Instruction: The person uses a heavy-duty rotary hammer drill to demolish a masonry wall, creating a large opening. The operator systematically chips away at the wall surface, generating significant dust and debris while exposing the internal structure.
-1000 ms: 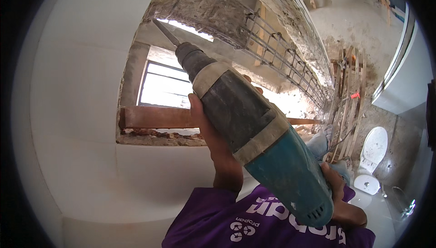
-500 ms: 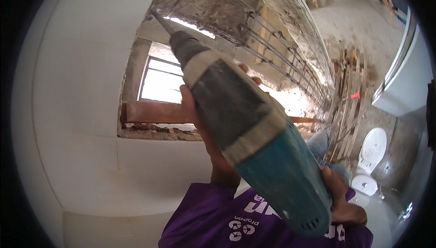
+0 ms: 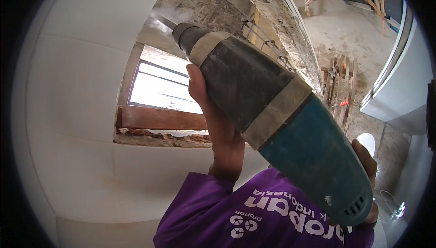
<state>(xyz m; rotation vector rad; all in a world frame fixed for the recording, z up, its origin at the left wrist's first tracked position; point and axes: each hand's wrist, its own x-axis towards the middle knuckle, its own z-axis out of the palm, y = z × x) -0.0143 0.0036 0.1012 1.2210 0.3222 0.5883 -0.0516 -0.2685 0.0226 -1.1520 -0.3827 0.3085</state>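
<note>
A teal and black demolition hammer (image 3: 299, 134) with beige bands lies diagonally across the view. My left hand (image 3: 215, 111) grips its front body from below; the thumb shows, while most of the fingers are hidden behind the tool. At the rear end, my right hand (image 3: 369, 157) is wrapped round the handle, largely covered by the housing. The chisel bit (image 3: 164, 21) points to the upper left, its tip at the broken edge of the white tiled wall (image 3: 81, 98). Pale dust (image 3: 170, 15) hangs around the tip and blurs it.
Below the bit is a window opening with a brown wooden sill (image 3: 161, 118) and rough brick under it. A wire rebar cage (image 3: 268, 43) stands behind the tool. Wooden slats (image 3: 339, 84) lie on the floor at right, near a white toilet (image 3: 366, 142).
The hammer's rear end has shifted right in view, and more of the toilet is covered. Dust now rises at the bit's tip. Both hands keep their hold.
</note>
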